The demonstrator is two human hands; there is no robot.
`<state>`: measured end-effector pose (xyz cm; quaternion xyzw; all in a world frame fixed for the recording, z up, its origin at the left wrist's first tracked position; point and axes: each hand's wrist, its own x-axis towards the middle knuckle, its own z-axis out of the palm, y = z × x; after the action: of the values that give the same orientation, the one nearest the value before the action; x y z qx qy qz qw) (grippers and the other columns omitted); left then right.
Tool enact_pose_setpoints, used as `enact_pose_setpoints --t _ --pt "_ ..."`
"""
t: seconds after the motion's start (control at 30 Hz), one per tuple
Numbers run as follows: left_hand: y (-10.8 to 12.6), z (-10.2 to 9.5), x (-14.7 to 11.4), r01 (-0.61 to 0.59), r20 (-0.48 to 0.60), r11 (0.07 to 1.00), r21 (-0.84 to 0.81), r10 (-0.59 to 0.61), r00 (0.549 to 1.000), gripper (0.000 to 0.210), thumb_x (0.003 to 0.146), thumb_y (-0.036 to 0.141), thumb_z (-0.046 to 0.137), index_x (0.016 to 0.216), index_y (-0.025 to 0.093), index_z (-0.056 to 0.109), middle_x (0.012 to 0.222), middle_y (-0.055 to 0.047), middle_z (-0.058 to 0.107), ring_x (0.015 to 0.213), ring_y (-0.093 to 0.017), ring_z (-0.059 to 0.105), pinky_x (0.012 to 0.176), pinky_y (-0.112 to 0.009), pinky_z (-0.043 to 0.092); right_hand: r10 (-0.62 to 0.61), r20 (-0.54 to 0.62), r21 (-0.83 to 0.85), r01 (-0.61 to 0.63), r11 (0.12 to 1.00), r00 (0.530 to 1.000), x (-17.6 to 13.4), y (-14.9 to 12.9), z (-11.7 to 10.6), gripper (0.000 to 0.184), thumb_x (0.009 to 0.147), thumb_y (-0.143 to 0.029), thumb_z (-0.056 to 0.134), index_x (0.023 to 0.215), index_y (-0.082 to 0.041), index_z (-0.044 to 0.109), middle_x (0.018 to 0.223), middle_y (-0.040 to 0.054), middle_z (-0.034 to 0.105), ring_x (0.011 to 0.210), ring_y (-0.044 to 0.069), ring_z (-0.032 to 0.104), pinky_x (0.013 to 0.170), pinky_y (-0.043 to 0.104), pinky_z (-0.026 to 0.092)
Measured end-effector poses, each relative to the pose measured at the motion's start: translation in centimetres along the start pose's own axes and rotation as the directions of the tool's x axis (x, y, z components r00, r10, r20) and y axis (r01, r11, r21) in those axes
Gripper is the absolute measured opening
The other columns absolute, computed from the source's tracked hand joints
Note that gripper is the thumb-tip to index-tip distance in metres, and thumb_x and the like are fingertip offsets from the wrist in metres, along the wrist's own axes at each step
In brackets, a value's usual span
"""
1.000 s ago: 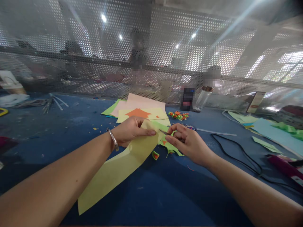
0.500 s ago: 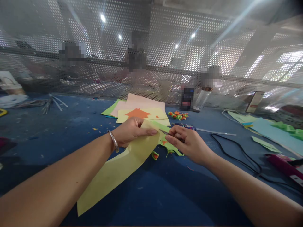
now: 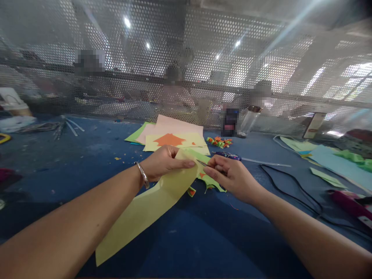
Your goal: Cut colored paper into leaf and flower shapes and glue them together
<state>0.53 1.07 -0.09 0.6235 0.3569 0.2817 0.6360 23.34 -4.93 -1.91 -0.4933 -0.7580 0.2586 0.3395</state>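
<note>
My left hand (image 3: pixel 168 162) is closed, pinching a long strip of yellow paper (image 3: pixel 151 203) between thumb and fingers near its upper end; the strip hangs down toward the front left. My right hand (image 3: pixel 228 174) is wrapped round a small pair of scissors (image 3: pixel 201 162), whose thin metal tip reaches the yellow paper's right edge. The handles are mostly covered by my fingers. Between and behind my hands lies light green paper (image 3: pixel 209 183) with a jagged cut edge and bits of orange. A small green and orange piece (image 3: pixel 191 192) is just below the strip.
Behind my hands are stacked pink paper (image 3: pixel 180 127) and yellow paper with an orange shape (image 3: pixel 169 139). Right of them lie a pile of green and orange pieces (image 3: pixel 220 142), a dark blue tool (image 3: pixel 228 155), a black cable (image 3: pixel 286 190) and a magenta device (image 3: pixel 350 203). A perforated screen (image 3: pixel 145 93) stands behind.
Both hands keep their hold, with the scissor tip still at the paper's edge. The left hand and the yellow strip have shifted very slightly right; the view has also moved a little.
</note>
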Motion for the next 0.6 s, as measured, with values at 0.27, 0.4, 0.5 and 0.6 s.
enact_pose_setpoints --t 0.27,0.4,0.5,0.6 --pt "-0.31 -0.14 0.30 -0.007 0.007 1.000 0.011 0.007 1.000 0.031 0.068 0.037 0.089 0.078 0.012 0.074 0.071 -0.005 0.071 0.056 -0.012 0.064 0.049 -0.020 0.047 -0.011 0.015 -0.001 0.011 1.000 1.000 0.04 0.18 0.01 0.033 0.097 -0.047 0.055 0.080 -0.020 0.051 0.065 -0.0049 0.044 0.057 0.010 0.037 0.051 0.024 0.028" --pt "-0.28 -0.01 0.29 -0.006 -0.010 1.000 0.020 0.006 1.000 0.032 0.067 0.037 0.090 0.078 0.012 0.074 0.071 -0.005 0.071 0.057 -0.013 0.064 0.051 -0.021 0.047 -0.005 0.019 -0.016 0.006 1.000 1.000 0.04 0.04 -0.06 0.032 0.097 -0.047 0.055 0.080 -0.020 0.052 0.064 -0.0053 0.044 0.056 0.010 0.037 0.051 0.024 0.028" --pt "-0.27 0.07 0.28 -0.006 -0.009 0.999 0.034 0.007 1.000 0.033 0.067 0.037 0.090 0.080 0.011 0.075 0.073 -0.007 0.072 0.058 -0.013 0.065 0.050 -0.021 0.046 -0.006 0.014 -0.030 0.006 1.000 1.000 0.06 -0.05 -0.13 0.033 0.096 -0.047 0.055 0.079 -0.020 0.051 0.064 -0.0052 0.044 0.056 0.010 0.036 0.051 0.024 0.029" --pt "-0.34 0.08 0.28 -0.050 0.012 0.998 0.039 0.049 0.999 0.032 0.068 0.037 0.089 0.081 0.011 0.076 0.071 -0.007 0.072 0.057 -0.013 0.064 0.048 -0.021 0.043 -0.004 0.018 -0.029 0.004 1.000 1.000 0.08 -0.01 -0.16 0.032 0.097 -0.047 0.055 0.079 -0.020 0.051 0.063 -0.0052 0.043 0.056 0.010 0.037 0.050 0.024 0.028"
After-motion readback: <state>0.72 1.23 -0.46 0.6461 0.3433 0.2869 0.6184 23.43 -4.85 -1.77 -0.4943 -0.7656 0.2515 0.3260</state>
